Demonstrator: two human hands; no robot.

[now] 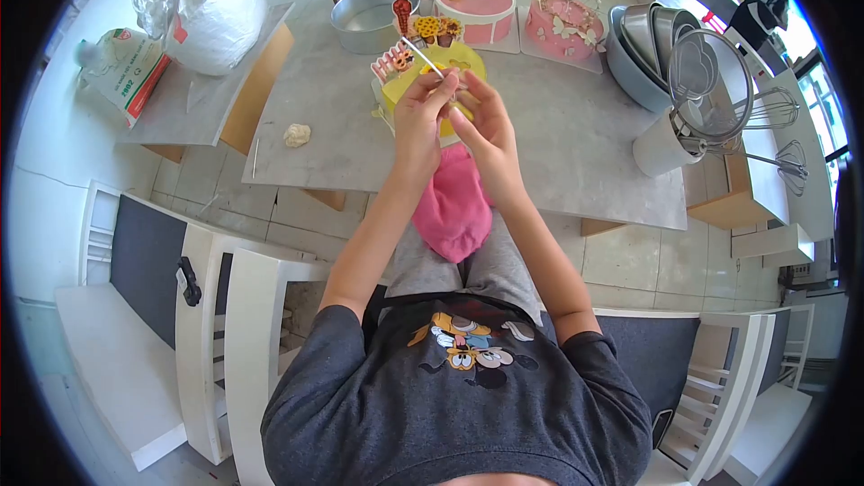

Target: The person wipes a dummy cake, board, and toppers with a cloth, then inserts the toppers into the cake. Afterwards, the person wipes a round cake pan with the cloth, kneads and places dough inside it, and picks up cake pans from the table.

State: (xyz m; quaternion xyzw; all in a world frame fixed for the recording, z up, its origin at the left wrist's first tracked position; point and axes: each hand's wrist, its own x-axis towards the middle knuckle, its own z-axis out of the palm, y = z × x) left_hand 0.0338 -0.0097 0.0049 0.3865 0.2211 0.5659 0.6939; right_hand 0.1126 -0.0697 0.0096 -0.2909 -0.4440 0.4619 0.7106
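Note:
In the head view my left hand [420, 121] is closed on a thin white stick [423, 58], which slants up and left over the yellow cake [468, 60]. My right hand [490, 130] meets it with curled fingers and thumb; what lies between its fingertips is hidden. A red, cone-shaped topper [402, 14] shows by the stick's far end; whether they are joined I cannot tell. Sunflower decorations [427, 29] and a small pink-and-white fence [393, 60] stand on the cake. Below my wrists a pink cloth [454, 207] hangs over my lap.
Behind the cake are a round metal pan [367, 22], a pink cake with toppers [475, 11] and a pink butterfly cake [564, 29]. Bowls [630, 58] and a white container of whisks and sieves [661, 148] stand right. A pale lump [297, 135] lies left.

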